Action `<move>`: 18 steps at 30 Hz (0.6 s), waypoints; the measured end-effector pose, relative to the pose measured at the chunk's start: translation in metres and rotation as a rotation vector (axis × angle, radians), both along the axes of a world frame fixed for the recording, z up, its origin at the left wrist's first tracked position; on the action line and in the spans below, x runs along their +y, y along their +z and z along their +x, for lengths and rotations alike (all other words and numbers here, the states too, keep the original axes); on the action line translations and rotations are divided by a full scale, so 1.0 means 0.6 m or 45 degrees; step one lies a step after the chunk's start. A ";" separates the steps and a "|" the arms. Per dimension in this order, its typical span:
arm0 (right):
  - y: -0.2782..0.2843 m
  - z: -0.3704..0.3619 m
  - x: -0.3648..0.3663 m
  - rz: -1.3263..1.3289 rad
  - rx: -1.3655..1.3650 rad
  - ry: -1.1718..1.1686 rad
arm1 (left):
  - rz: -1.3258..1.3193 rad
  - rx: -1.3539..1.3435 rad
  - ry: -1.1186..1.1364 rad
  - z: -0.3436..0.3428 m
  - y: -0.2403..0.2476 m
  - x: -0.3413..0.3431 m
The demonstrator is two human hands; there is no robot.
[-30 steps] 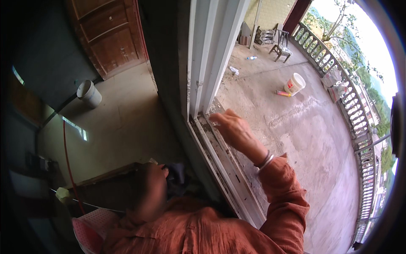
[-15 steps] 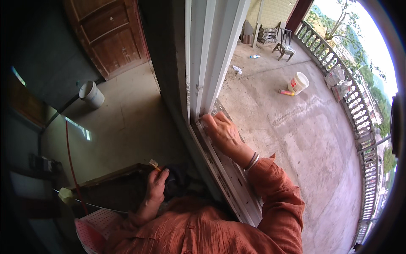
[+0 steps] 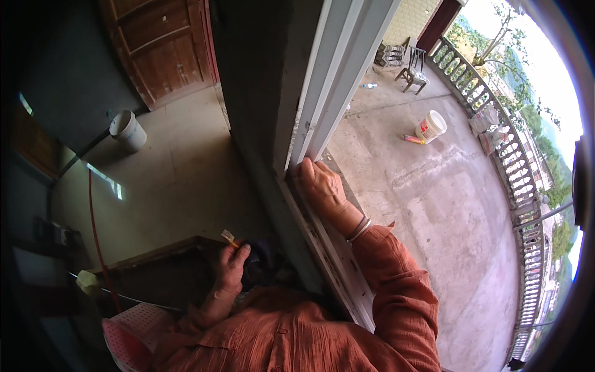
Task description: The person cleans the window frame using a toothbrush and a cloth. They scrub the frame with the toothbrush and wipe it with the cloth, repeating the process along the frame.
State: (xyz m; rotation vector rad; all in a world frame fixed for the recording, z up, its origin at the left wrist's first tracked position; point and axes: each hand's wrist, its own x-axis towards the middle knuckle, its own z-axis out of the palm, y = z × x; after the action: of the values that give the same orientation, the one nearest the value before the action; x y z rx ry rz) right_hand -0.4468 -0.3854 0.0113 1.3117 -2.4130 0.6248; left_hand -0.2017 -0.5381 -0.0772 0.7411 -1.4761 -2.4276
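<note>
My left hand [image 3: 232, 268] is closed around a small paintbrush [image 3: 229, 237], low over the indoor side. The brush's pale bristle end points up and away from me; the hand hides most of its handle. At the lower corner of a white window frame [image 3: 338, 80], my right hand [image 3: 326, 190] is closed, its curled fingers against the frame where the upright meets the sill track [image 3: 338, 257]. Whatever those fingers may hold is hidden. Dark cloth [image 3: 259, 260] lies just beside my left hand.
Indoors stand a pale bucket [image 3: 128, 131], a brown wooden door [image 3: 162, 49] and a pink perforated basket [image 3: 133, 332]. A red cord [image 3: 97, 229] hangs at left. Outside are a white bucket [image 3: 432, 126], a tube [image 3: 413, 139], a chair [image 3: 414, 71] and a balustrade [image 3: 517, 167].
The whole view has tilted and shifted slightly. My right hand stays at the frame's corner with its fingers tucked closer in; my left hand keeps the paintbrush in nearly the same place.
</note>
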 end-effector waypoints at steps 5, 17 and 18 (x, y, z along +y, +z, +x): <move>0.006 0.005 -0.012 0.133 -0.042 -0.084 | -0.331 -0.265 -0.021 0.010 -0.024 -0.009; -0.007 -0.019 0.015 -0.037 0.011 0.127 | -0.668 -0.222 -0.162 0.039 0.039 -0.023; -0.008 -0.017 0.014 -0.026 0.000 0.121 | -0.737 -0.182 -0.261 0.042 0.060 -0.022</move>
State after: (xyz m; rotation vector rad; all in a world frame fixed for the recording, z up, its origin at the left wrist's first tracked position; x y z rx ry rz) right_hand -0.4573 -0.3771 0.0066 1.4249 -2.3491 0.6723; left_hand -0.1767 -0.5511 -0.0412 0.6604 -2.2584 -1.9242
